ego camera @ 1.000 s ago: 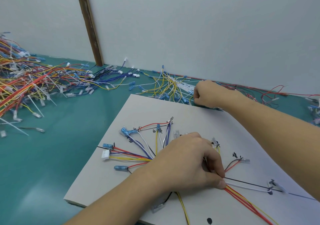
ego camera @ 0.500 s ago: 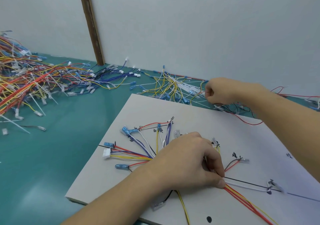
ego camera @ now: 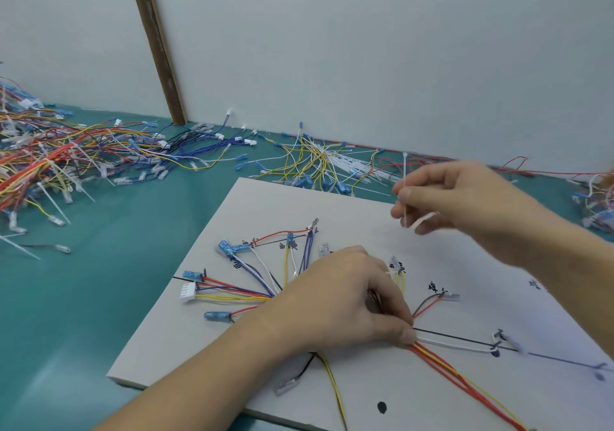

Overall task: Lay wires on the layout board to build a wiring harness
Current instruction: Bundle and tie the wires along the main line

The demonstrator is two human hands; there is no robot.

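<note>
A white layout board (ego camera: 332, 204) with black markings lies on the green table. Coloured wires (ego camera: 239, 292) with blue terminals and a white connector (ego camera: 187, 291) fan out across it to the left. My left hand (ego camera: 339, 301) presses down on the wire bundle at its centre, with finger and thumb pinched on the wires where red and yellow ones (ego camera: 461, 380) run off to the lower right. Above the board's far right part, my right hand (ego camera: 465, 198) pinches a thin white cable tie (ego camera: 405, 178) that stands upright between its fingertips.
A big tangle of loose wires (ego camera: 50, 165) fills the table's left side. Blue wires (ego camera: 199, 146) and a heap of yellow wires with white cable ties (ego camera: 332, 165) lie behind the board. More wires (ego camera: 594, 198) sit at the right edge. A grey wall and a brown strip (ego camera: 156, 48) stand behind.
My right hand has pulled back from the heap behind the board, come up and toward me, and now holds a white cable tie over the board. My left hand has stayed put.
</note>
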